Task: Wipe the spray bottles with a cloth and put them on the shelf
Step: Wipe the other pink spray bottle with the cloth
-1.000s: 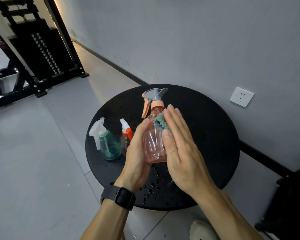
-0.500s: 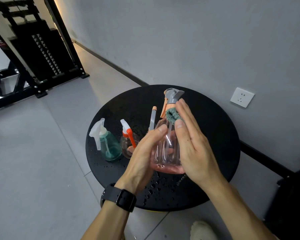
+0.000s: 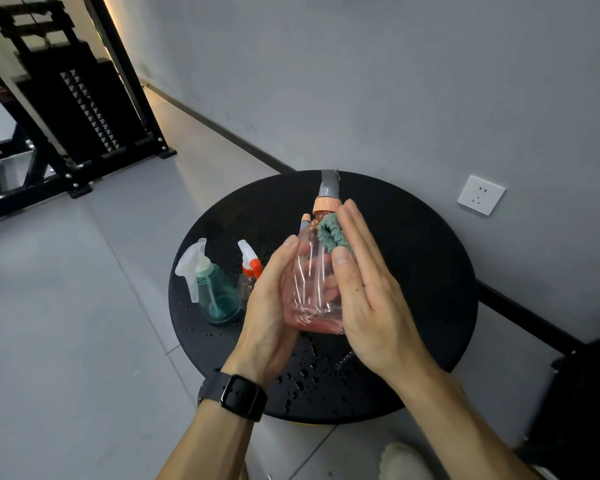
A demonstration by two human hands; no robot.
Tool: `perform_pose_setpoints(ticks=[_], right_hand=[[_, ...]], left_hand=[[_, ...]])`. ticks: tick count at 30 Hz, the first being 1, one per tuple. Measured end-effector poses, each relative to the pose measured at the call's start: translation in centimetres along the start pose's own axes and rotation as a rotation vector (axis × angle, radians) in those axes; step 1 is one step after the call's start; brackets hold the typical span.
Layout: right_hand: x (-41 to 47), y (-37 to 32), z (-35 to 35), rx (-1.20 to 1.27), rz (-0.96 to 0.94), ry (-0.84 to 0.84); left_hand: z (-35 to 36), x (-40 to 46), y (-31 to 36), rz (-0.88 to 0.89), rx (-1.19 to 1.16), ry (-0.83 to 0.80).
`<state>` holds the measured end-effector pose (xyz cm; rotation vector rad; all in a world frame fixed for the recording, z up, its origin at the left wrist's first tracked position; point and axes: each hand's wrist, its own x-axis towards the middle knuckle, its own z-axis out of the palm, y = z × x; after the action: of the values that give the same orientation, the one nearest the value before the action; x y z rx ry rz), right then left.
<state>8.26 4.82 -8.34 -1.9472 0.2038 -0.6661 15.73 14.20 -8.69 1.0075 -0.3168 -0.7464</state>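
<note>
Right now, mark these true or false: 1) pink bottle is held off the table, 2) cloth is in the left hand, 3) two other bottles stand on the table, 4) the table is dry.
1) True: both hands hold the pink bottle above the round table.
2) False: the right hand presses the green cloth on it; the left hand steadies it.
3) True: the teal bottle and the orange-trigger bottle.
4) False: water droplets dot it.
</note>
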Motion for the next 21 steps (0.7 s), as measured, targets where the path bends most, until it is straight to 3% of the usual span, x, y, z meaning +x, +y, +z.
perform_pose_setpoints(ticks=[4,10,16,21], right_hand=[[0.2,0.1,-0.5,0.029,0.012,-0.003],[0.3,0.1,-1.1,-0.005,0.007,0.014],[0.7,0.3,-1.6,-0.026,0.067,-0.035],[0.5,0.2,-0.9,-0.088,0.06,-0.078]], left_hand=[[-0.3,-0.1,-0.1,-0.018,0.148,0.009],[-0.2,-0.4,0.1,-0.091,0.363,-0.111],[0.0,-0.5,0.0,-0.102,0.381,-0.132],[-0.1,-0.4,-0.3,-0.113,0.317,-0.028]])
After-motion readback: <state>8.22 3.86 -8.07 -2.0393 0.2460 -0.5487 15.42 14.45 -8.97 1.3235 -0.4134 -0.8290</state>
